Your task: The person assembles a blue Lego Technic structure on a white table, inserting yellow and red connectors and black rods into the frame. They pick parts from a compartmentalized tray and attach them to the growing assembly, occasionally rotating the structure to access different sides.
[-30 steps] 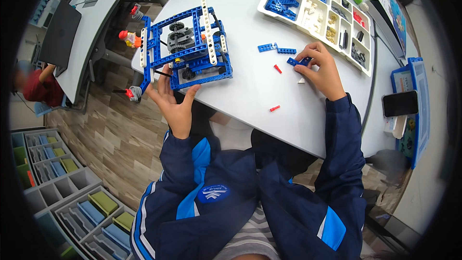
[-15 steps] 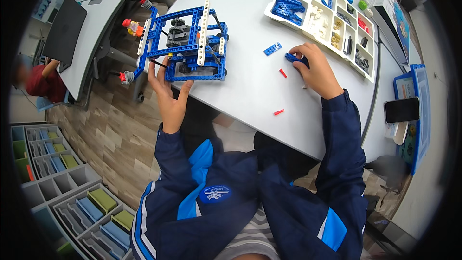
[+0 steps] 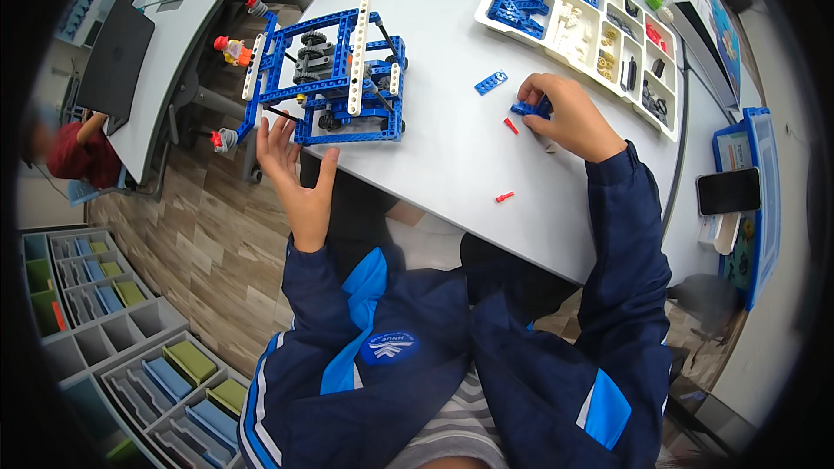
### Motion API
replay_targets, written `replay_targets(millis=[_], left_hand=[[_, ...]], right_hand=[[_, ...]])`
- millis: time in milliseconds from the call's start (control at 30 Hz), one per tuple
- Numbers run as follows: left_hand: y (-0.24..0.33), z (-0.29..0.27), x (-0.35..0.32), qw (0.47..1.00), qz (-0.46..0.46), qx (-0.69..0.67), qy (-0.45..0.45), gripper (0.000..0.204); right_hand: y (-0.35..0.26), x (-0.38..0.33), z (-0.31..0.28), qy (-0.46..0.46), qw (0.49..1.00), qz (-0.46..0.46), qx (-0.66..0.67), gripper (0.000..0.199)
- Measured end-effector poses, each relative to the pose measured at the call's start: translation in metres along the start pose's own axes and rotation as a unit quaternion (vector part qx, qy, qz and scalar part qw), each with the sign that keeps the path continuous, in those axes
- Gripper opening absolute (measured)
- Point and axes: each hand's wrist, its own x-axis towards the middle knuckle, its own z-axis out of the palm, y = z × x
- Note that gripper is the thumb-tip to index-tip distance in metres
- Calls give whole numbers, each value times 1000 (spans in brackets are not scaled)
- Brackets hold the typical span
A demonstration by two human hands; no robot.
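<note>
A large building-brick model [image 3: 330, 87] of blue and white beams, with dark gears inside, stands at the table's left edge. Beside its near left corner is my left hand [image 3: 300, 191], fingers spread and gripping nothing; whether a fingertip touches the frame I cannot tell. My right hand [image 3: 572, 122] pinches a blue building brick [image 3: 530, 108] low over the table, and the fingers cover part of it. Just left of that brick lies a flat blue plate with holes [image 3: 491, 82]. One red pin [image 3: 511, 126] rests close below the brick, another red pin [image 3: 505, 197] nearer to me.
A white sorting tray [image 3: 556, 59] with blue, white, tan, red and dark pieces lies at the back right. Beyond are a box [image 3: 708, 30], a blue bin [image 3: 764, 208] and a phone [image 3: 728, 192]. A toy figure [image 3: 233, 51] sits on the model's left. Another person sits far left.
My left hand has slid slightly left and down from the model, its fingers wider apart. My right hand still holds the blue brick, which has turned a little. The view has shifted slightly.
</note>
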Motion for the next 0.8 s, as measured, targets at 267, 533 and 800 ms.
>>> replay_targets(millis=[267,533,800], left_hand=[[-1,2,0,999,0,35,0,91],[-4,-2,4,1000,-16,12,22,92],[-6,2,3,999,-17,15,24,87]], right_hand=[[4,11,-1,60,987,-130,71,21],[2,36,18,50,991,-123,15,16],[4,32,14,5,995,-92,38,27]])
